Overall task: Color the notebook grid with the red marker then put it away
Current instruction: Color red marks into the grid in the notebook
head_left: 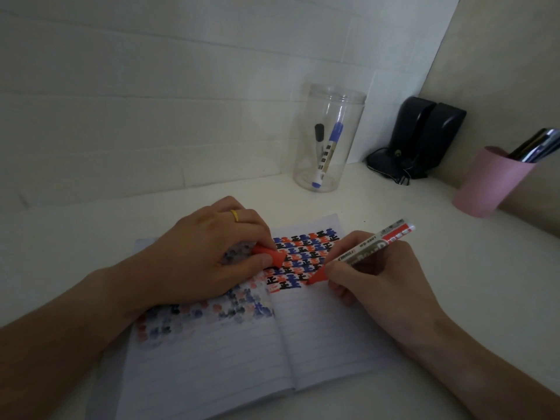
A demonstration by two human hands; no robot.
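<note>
An open lined notebook (318, 334) lies on the white desk in front of me. Its right page carries a grid of red, blue and black marks (303, 256); the left page shows fainter bleed-through marks. My right hand (378, 283) grips the red marker (363, 247), its red tip touching the lower row of the grid. My left hand (206, 256) rests on the left page and pinches the marker's red cap (269, 254) between thumb and fingers.
A clear plastic jar (328, 137) holding a blue marker and a black marker stands behind the notebook. Two black speakers (424, 137) with cables sit in the corner. A pink cup (491, 183) of pens stands at the right.
</note>
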